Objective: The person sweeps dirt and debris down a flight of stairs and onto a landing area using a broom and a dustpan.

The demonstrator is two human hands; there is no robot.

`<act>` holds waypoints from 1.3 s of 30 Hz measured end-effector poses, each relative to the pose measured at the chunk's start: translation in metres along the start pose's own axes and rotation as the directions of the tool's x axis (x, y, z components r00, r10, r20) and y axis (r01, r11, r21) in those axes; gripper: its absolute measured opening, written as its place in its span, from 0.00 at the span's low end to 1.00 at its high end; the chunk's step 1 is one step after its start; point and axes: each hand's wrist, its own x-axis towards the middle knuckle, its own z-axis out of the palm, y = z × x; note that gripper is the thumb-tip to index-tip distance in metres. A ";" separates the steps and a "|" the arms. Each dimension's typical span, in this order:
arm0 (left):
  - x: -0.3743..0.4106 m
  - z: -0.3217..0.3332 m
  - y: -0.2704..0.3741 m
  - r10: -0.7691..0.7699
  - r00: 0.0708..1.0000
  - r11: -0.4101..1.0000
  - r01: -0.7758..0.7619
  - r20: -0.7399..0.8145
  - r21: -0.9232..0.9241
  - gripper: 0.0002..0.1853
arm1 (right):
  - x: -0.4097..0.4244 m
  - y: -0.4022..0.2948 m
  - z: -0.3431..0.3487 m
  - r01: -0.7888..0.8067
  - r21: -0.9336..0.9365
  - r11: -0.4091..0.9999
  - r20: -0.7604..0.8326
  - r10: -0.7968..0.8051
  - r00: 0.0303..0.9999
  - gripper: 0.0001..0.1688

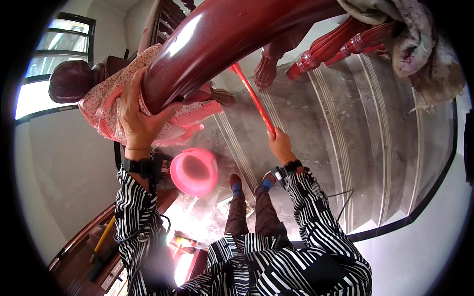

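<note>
A glossy dark-red wooden handrail [218, 48] sweeps across the top of the view. My left hand [137, 114] grips its lower end, thumb and fingers spread around it. Pink floral cloth [105, 105] with ribbed edging hangs over the post there, against my hand. In my right hand [280, 145] is a slim red handle [255, 98], held near its lower end. It slants up toward the handrail, and its far tip is hidden behind the rail. Carved red balusters [314, 53] stand to the right of the tip.
Below my left hand a pink plastic basin [177, 172] holds murky liquid. Grey stairs [363, 122] with striped nosings rise to the right. A stained rag [418, 48] drapes over the rail at upper right. A round wooden finial [70, 81] juts out at left. A brush [184, 237] lies low down.
</note>
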 end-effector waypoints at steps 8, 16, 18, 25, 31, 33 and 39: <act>0.002 -0.003 0.004 0.011 0.999 1.000 -0.011 -0.040 -0.006 0.45 | -0.137 0.045 -0.096 -0.204 0.063 0.977 0.224 0.185 0.957 0.18; 0.000 0.000 -0.001 0.033 0.999 0.999 -0.032 -0.036 0.014 0.46 | -0.175 0.040 -0.058 -0.891 0.152 0.427 0.854 0.397 0.336 0.27; 0.000 0.001 -0.002 0.052 0.998 0.999 -0.052 -0.039 0.012 0.45 | -0.182 0.032 -0.057 -0.930 0.072 0.360 0.914 0.350 0.206 0.26; -0.001 0.002 -0.006 0.025 0.999 1.000 -0.025 -0.034 0.013 0.45 | -0.158 0.022 -0.004 -0.654 0.007 0.757 0.886 0.299 0.355 0.27; -0.001 0.003 -0.006 0.005 1.000 1.000 -0.005 -0.029 -0.002 0.45 | -0.148 0.017 0.058 -0.056 0.079 0.995 0.533 0.005 0.846 0.32; -0.002 0.003 -0.007 -0.001 1.000 1.000 0.001 -0.029 -0.018 0.45 | -0.130 0.010 0.071 -0.183 0.076 0.980 0.585 0.105 0.804 0.33; -0.003 0.005 -0.013 0.021 0.999 0.999 -0.023 -0.045 -0.046 0.46 | -0.069 0.001 0.085 -0.381 -0.097 0.919 0.745 0.321 0.584 0.36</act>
